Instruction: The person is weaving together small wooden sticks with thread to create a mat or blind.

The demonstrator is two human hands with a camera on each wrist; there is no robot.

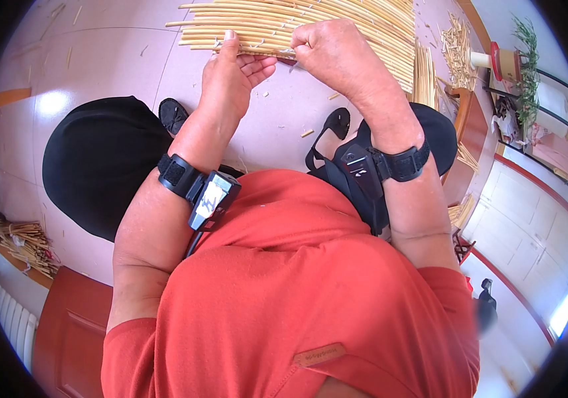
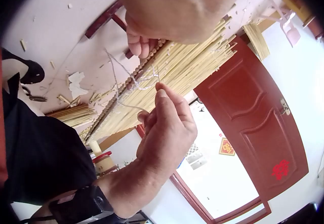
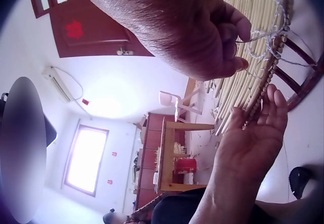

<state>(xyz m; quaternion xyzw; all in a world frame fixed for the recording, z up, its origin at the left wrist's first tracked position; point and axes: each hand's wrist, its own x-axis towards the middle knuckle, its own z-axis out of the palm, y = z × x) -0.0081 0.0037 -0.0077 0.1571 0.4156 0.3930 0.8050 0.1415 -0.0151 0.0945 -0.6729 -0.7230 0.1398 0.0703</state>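
Note:
A mat of pale reed stalks point(image 1: 264, 16), bound with rows of white string, lies in front of the person. My left hand point(image 1: 227, 76) holds its near edge, thumb on top and fingers underneath. To its right, my right hand point(image 1: 334, 53) is curled close over the same edge. In the left wrist view its thumb and index finger pinch a thin needle point(image 2: 158, 75). Loose loops of white thread point(image 3: 260, 44) run between that hand and the mat's edge in the right wrist view.
Beneath the mat, dark red wooden bars point(image 3: 298, 85) show. Cut reeds point(image 1: 456, 50) stand at the right, and another reed bundle point(image 1: 29, 245) lies at the left. Reed scraps litter the tiled floor point(image 1: 118, 53). The person's knees point(image 1: 105, 159) flank the work.

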